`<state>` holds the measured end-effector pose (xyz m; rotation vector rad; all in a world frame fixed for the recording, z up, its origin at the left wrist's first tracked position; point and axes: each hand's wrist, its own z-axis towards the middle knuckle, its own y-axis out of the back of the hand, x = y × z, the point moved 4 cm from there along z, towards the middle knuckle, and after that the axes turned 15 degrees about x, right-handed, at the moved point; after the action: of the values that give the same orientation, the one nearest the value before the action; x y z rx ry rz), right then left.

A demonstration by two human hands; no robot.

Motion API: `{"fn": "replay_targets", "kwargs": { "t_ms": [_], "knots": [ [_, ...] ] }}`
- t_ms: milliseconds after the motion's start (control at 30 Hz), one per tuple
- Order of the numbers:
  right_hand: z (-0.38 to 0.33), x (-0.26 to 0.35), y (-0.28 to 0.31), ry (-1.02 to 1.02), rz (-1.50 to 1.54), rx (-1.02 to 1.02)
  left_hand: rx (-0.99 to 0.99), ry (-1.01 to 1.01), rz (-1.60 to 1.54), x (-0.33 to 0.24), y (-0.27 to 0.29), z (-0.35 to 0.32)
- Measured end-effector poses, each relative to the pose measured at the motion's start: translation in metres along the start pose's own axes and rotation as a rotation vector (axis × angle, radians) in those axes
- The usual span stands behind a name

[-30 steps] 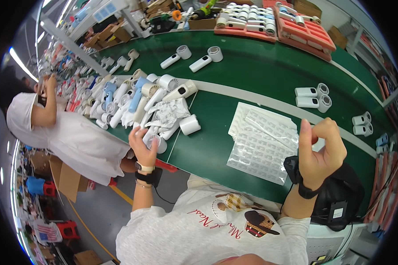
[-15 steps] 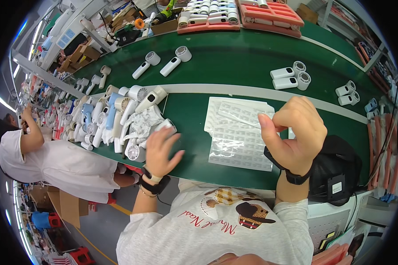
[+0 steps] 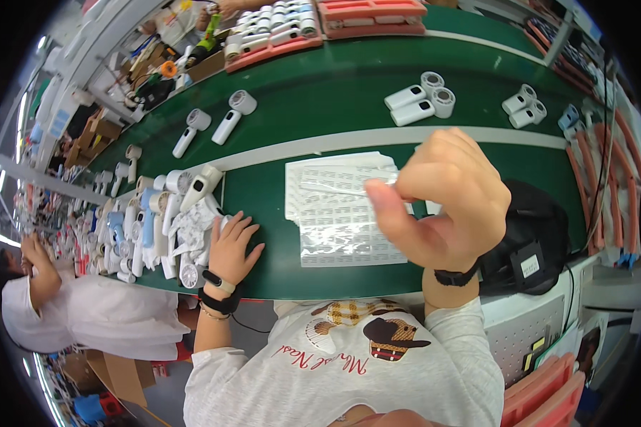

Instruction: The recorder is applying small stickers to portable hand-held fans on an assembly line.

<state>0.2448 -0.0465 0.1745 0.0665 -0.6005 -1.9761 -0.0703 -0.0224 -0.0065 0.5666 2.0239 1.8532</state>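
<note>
My left hand point(image 3: 233, 249) is at the near right end of a pile of handheld fans point(image 3: 149, 206). Its fingers are spread over the edge of a white fan point(image 3: 223, 222), mostly hidden behind them; whether they touch it I cannot tell. Over the right side of some label sheets point(image 3: 338, 235) hovers my right hand point(image 3: 449, 206), thumb and curled fingers drawn together. Anything in that pinch is too small or hidden to make out. The white sheets lie stacked on the green table, with a narrower strip point(image 3: 342, 179) across the top.
Pairs of white fans point(image 3: 424, 103) lie on the green belt point(image 3: 313, 85) beyond a pale rail point(image 3: 306, 146). Pink trays point(image 3: 274, 53) stand at the far side. A black bag point(image 3: 527, 242) sits to my right. At the left, another person point(image 3: 100, 306) works.
The view has turned, so the table's contents appear farther left. My left hand has settled at the fan pile's edge, its fingers now sharper. My right hand looks larger, still pinched above the sheets.
</note>
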Motion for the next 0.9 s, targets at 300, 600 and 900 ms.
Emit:
{"fn": "replay_targets", "kwargs": {
  "t_ms": [300,600,900],
  "knots": [
    [-0.010,0.017,0.013,0.206,0.984,-0.193,-0.021,-0.401,-0.357,-0.064,0.033,0.061],
    [-0.028,0.021,0.020,0.112,0.948,-0.210,-0.025,-0.377,-1.100,-0.035,-0.014,0.107],
    [-0.026,0.008,0.006,0.078,1.028,-0.149,0.068,-0.225,-1.347,-0.012,-0.048,0.101]
  ]
}}
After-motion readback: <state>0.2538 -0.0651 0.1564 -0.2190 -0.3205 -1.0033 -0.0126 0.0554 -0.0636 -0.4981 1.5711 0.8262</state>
